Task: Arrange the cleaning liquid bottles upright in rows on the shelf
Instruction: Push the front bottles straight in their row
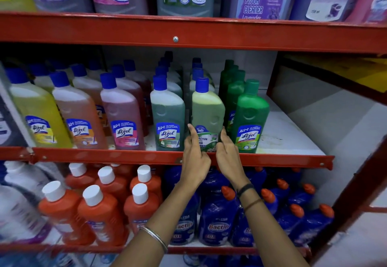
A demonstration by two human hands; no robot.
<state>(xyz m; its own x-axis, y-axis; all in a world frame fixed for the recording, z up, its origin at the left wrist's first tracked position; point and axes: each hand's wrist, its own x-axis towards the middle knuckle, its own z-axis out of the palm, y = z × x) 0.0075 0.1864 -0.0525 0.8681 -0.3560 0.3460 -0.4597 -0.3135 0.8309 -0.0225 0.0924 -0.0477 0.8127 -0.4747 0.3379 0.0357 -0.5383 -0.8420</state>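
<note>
Loosely, both hands [211, 157] flank the flat-sided pale-green plastic bottle [207, 111], fingertips touching, ungripped.

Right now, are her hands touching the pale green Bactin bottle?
Touching. Head view: left hand and right hand fingertips rest against the pale green Bactin bottle, one on each side of its label.

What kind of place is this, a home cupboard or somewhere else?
Most likely a shop or stockroom aisle. Red metal shelving holds many identical floor-cleaner bottles in rows by colour, and both hands are at a light green bottle labelled with a free offer.
</note>
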